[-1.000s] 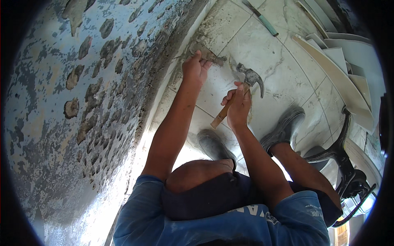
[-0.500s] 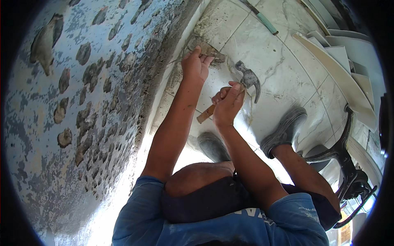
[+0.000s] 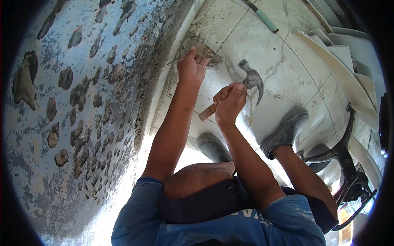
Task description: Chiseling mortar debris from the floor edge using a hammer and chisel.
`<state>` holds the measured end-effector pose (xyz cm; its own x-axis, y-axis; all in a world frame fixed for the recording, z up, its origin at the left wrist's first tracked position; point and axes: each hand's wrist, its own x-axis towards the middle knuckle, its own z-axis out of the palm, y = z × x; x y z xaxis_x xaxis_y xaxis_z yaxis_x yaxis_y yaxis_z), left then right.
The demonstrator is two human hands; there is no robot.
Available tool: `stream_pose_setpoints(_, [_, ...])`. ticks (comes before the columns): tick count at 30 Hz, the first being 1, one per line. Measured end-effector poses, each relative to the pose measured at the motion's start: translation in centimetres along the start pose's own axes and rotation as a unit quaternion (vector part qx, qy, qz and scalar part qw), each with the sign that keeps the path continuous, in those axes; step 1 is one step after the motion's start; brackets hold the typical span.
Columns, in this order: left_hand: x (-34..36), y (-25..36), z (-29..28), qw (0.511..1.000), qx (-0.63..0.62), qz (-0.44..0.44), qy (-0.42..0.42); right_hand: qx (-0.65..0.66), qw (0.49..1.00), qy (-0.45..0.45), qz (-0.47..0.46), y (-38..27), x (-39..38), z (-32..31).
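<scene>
My left hand (image 3: 191,67) grips a dusty metal chisel (image 3: 206,50) and holds it against the floor where the tile meets the base of the wall. My right hand (image 3: 229,102) is closed around the wooden handle of a claw hammer (image 3: 252,79). The dark hammer head hangs just right of the chisel, a short way from its end. Both forearms reach up from the lower edge, over my bent knee and blue shirt.
A rough blue-grey wall (image 3: 82,106) with chipped brown patches fills the left. White marbled floor tiles (image 3: 287,53) lie under grey shoes (image 3: 285,130). Loose tiles (image 3: 344,61) are stacked at the right, a teal-handled tool (image 3: 266,20) lies at the top, and a black metal stand (image 3: 349,164) is at lower right.
My right hand with the hammer has shifted slightly left, toward the chisel. My left hand stays on the chisel at the wall's base. The view has tilted a little.
</scene>
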<state>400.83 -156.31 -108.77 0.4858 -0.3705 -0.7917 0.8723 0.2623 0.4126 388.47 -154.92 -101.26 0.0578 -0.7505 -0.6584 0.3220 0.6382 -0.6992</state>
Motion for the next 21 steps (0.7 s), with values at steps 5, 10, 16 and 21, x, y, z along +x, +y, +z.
stream_pose_setpoints(5, [0.4, 0.0, 0.1, 1.0, 0.008, 0.008, -0.011, -0.04, 0.991, -0.093, 0.086, 0.2, 0.7, -0.2])
stream_pose_setpoints(10, [0.3, 0.5, 0.2, 0.997, 0.075, -0.021, -0.011, -0.1, 0.977, -0.129, 0.134, 1.0, -0.5, -0.1])
stream_pose_setpoints(16, [-0.6, 0.1, 0.8, 1.0, -0.018, 0.003, -0.005, -0.047, 0.997, -0.053, 0.031, -0.3, -1.5, -1.3])
stream_pose_setpoints(21, [-0.7, -0.1, 1.0, 1.0, 0.012, -0.001, 0.003, -0.001, 1.0, -0.015, -0.002, -0.8, -0.5, -1.4])
